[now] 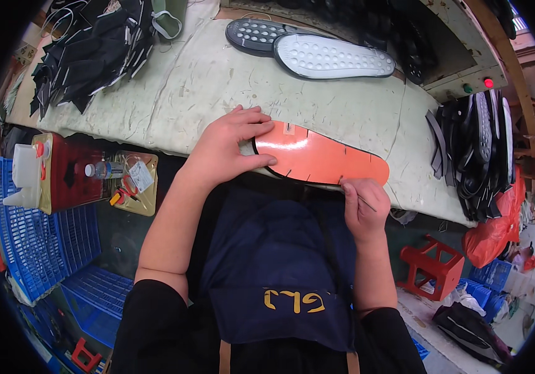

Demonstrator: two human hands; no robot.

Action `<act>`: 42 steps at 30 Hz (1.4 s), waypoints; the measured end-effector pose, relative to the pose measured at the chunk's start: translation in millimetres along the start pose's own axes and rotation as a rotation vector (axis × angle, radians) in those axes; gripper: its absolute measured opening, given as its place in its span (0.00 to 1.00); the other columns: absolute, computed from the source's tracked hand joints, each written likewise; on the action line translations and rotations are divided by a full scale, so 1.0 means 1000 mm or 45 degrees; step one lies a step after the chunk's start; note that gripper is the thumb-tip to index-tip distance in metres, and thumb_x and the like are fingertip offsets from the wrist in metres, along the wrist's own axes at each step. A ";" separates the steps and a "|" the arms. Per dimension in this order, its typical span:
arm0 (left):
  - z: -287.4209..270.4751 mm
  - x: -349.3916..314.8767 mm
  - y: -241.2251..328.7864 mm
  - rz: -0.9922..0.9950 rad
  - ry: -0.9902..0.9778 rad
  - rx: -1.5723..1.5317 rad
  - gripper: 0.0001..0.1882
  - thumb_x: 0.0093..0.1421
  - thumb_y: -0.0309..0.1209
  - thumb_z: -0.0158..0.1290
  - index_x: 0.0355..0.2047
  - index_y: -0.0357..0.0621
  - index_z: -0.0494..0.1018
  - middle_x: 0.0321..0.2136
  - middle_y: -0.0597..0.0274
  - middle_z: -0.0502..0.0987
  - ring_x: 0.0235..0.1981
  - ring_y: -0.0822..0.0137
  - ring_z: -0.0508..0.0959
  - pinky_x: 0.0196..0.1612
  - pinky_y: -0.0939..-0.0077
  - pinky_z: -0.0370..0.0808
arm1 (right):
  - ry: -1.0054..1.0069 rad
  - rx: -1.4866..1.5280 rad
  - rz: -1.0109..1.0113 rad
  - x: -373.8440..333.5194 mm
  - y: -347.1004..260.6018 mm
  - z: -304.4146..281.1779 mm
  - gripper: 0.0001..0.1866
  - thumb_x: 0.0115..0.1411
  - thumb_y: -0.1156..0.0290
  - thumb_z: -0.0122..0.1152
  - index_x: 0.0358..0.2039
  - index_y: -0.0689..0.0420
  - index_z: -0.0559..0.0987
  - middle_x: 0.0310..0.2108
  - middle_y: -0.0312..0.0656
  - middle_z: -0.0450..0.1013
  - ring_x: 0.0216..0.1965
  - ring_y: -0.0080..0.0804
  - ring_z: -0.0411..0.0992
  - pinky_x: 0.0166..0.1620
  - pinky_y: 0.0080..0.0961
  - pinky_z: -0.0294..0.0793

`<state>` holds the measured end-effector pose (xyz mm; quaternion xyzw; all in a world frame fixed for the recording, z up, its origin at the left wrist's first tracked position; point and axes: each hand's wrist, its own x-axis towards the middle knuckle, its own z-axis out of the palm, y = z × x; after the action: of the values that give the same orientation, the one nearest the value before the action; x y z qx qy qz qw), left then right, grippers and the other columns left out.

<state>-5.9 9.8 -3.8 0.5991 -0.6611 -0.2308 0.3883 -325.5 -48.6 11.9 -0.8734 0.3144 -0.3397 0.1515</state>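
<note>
An orange sole-shaped template [317, 153] with short dark marks along its rim lies at the front edge of the table. A dark edge shows beneath its left end. My left hand [233, 143] is closed on that left end, thumb on the near side and fingers on the far side. My right hand [366, 206] pinches a thin dark stick-like tool [367, 204]. Its fingertips are at the template's near edge, toward the right end. Whether the tool's tip touches the template is hidden by the fingers.
Beyond lie a white-studded shoe sole [336, 56] and a dark one [255, 36]. Black cut pieces [93, 50] are heaped far left; more soles [479, 137] hang at right. Below are a red stool [432, 267], blue crates [30, 230] and a tray with scissors [131, 187].
</note>
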 end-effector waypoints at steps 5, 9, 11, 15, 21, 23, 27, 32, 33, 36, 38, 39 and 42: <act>0.002 -0.002 0.001 -0.003 0.007 -0.009 0.31 0.50 0.39 0.76 0.53 0.40 0.83 0.53 0.52 0.83 0.65 0.47 0.78 0.75 0.47 0.66 | -0.096 -0.109 -0.107 -0.005 -0.009 -0.005 0.03 0.62 0.81 0.69 0.34 0.62 0.82 0.31 0.44 0.83 0.31 0.43 0.81 0.37 0.35 0.79; 0.004 -0.003 0.003 -0.004 0.073 0.040 0.31 0.48 0.39 0.77 0.52 0.40 0.84 0.52 0.52 0.84 0.63 0.47 0.79 0.74 0.49 0.67 | 0.246 0.122 0.002 -0.004 -0.001 -0.010 0.01 0.64 0.81 0.67 0.36 0.63 0.83 0.33 0.45 0.83 0.34 0.47 0.81 0.41 0.39 0.80; 0.007 -0.001 0.004 0.014 0.090 0.067 0.31 0.48 0.39 0.77 0.52 0.40 0.84 0.51 0.52 0.84 0.63 0.46 0.79 0.73 0.49 0.68 | 0.400 -0.070 0.068 0.034 0.005 -0.013 0.02 0.67 0.78 0.63 0.36 0.61 0.83 0.39 0.48 0.83 0.42 0.49 0.81 0.49 0.43 0.80; 0.007 0.007 0.008 -0.056 0.090 0.027 0.33 0.45 0.37 0.78 0.53 0.42 0.83 0.51 0.54 0.85 0.63 0.46 0.79 0.74 0.48 0.66 | -0.044 0.003 0.289 0.067 0.048 -0.002 0.05 0.70 0.76 0.60 0.36 0.59 0.82 0.40 0.48 0.82 0.44 0.48 0.79 0.50 0.44 0.76; 0.016 0.014 0.037 0.058 0.094 0.303 0.51 0.37 0.48 0.80 0.63 0.40 0.76 0.57 0.46 0.80 0.63 0.44 0.77 0.71 0.49 0.70 | -0.058 -0.364 0.119 0.064 0.057 -0.013 0.04 0.68 0.74 0.61 0.35 0.57 0.82 0.33 0.46 0.78 0.38 0.48 0.76 0.44 0.42 0.70; 0.018 0.011 0.049 0.099 0.126 0.397 0.55 0.36 0.50 0.81 0.64 0.40 0.74 0.57 0.44 0.79 0.62 0.43 0.78 0.70 0.50 0.70 | 0.107 -0.389 0.094 0.059 0.062 -0.019 0.03 0.66 0.74 0.62 0.34 0.57 0.81 0.30 0.46 0.76 0.36 0.50 0.74 0.42 0.43 0.69; 0.027 0.007 0.045 0.128 -0.023 0.282 0.57 0.33 0.52 0.80 0.65 0.42 0.74 0.48 0.47 0.76 0.50 0.46 0.78 0.57 0.53 0.77 | 0.425 -0.357 0.222 0.021 0.106 -0.045 0.06 0.67 0.75 0.60 0.32 0.61 0.77 0.30 0.48 0.74 0.34 0.51 0.72 0.40 0.43 0.70; -0.026 0.015 0.061 0.515 0.131 0.560 0.50 0.35 0.51 0.80 0.59 0.42 0.79 0.47 0.50 0.75 0.47 0.50 0.78 0.50 0.57 0.78 | 0.976 0.394 0.623 -0.026 0.154 -0.049 0.14 0.76 0.72 0.52 0.30 0.61 0.71 0.28 0.42 0.68 0.32 0.35 0.67 0.40 0.34 0.68; -0.042 0.016 0.068 0.625 0.229 0.669 0.47 0.36 0.50 0.81 0.57 0.42 0.80 0.46 0.50 0.75 0.46 0.50 0.78 0.50 0.57 0.77 | 1.013 0.490 0.658 -0.025 0.156 -0.048 0.15 0.77 0.71 0.50 0.30 0.61 0.70 0.28 0.40 0.66 0.32 0.32 0.65 0.40 0.32 0.67; -0.103 0.052 0.111 0.832 0.718 0.897 0.51 0.35 0.52 0.81 0.59 0.39 0.78 0.47 0.52 0.73 0.49 0.55 0.76 0.55 0.57 0.75 | 1.075 0.693 0.722 -0.018 0.155 -0.047 0.17 0.80 0.69 0.46 0.30 0.60 0.68 0.29 0.36 0.63 0.33 0.26 0.61 0.40 0.28 0.65; -0.133 0.097 0.158 0.815 0.908 0.906 0.53 0.33 0.53 0.82 0.58 0.38 0.77 0.48 0.51 0.73 0.50 0.53 0.76 0.55 0.57 0.75 | 0.963 0.431 0.623 -0.018 0.152 -0.050 0.17 0.80 0.69 0.45 0.30 0.60 0.68 0.29 0.35 0.63 0.34 0.25 0.62 0.40 0.27 0.66; -0.142 0.121 0.180 0.755 0.959 0.896 0.55 0.31 0.54 0.83 0.58 0.38 0.76 0.49 0.50 0.73 0.51 0.52 0.76 0.54 0.57 0.76 | 0.889 0.312 0.574 -0.016 0.151 -0.050 0.17 0.80 0.70 0.45 0.30 0.60 0.68 0.29 0.35 0.64 0.34 0.24 0.62 0.40 0.26 0.66; -0.164 0.216 0.223 0.510 1.095 0.757 0.54 0.41 0.61 0.78 0.60 0.36 0.77 0.52 0.47 0.77 0.56 0.49 0.78 0.62 0.55 0.75 | 0.884 0.406 0.630 -0.013 0.157 -0.048 0.17 0.80 0.69 0.45 0.30 0.61 0.68 0.29 0.36 0.64 0.34 0.24 0.62 0.40 0.26 0.66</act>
<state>-9.1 -134.3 315.7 0.5857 -0.5807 0.3091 0.4735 -435.9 -161.3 -34.4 -0.5721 0.4896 -0.6101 0.2465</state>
